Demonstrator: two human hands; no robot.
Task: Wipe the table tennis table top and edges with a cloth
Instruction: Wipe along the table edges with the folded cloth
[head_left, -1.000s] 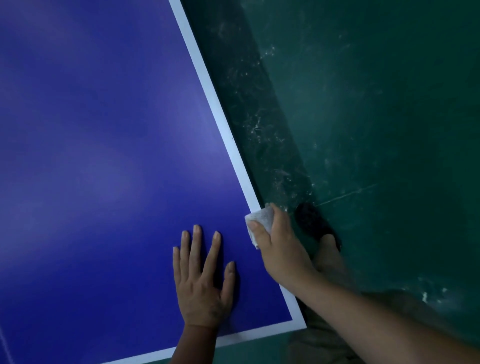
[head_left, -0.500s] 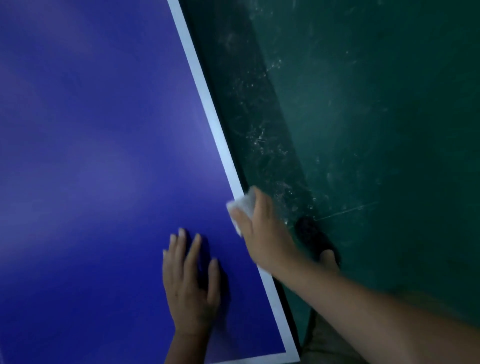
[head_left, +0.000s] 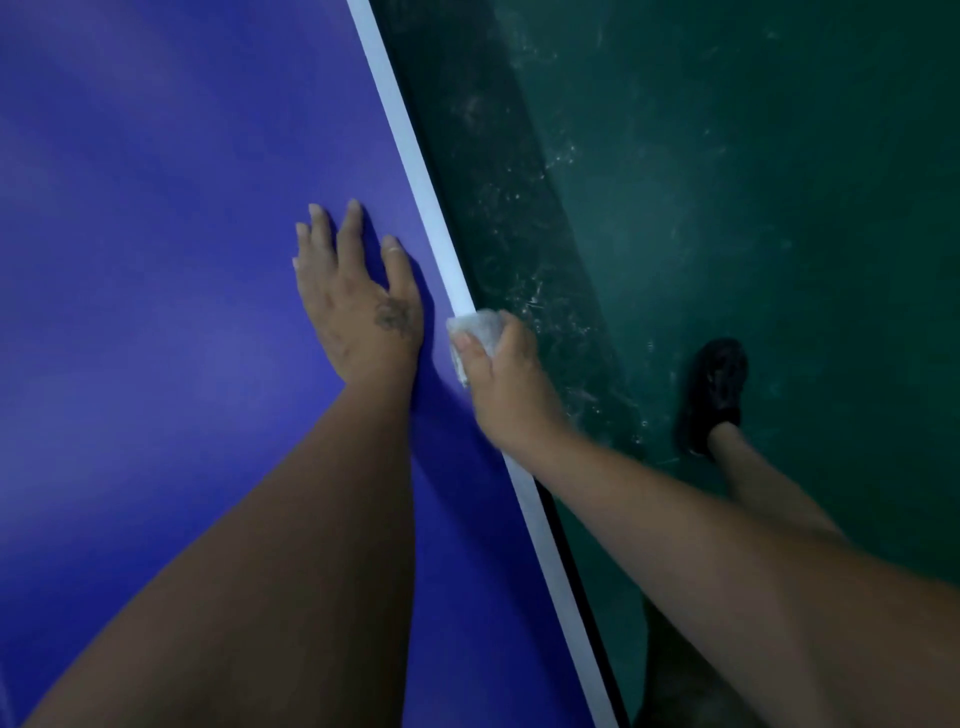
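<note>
The blue table tennis table top (head_left: 156, 260) fills the left of the head view, with a white border line (head_left: 415, 166) along its right edge. My left hand (head_left: 358, 301) lies flat on the blue surface, fingers straight and spread, just left of the line. My right hand (head_left: 504, 379) grips a small white cloth (head_left: 475, 327) and holds it against the table's right edge, thumb on top and fingers wrapped over the side.
A dark green, scuffed floor (head_left: 727, 208) runs along the table's right side. My foot in a black shoe (head_left: 714, 395) stands on it near the edge, with my leg behind it.
Both hands have moved forward along the right edge, away from the near corner, which has left the view. The cloth stays gripped in my right hand on the edge.
</note>
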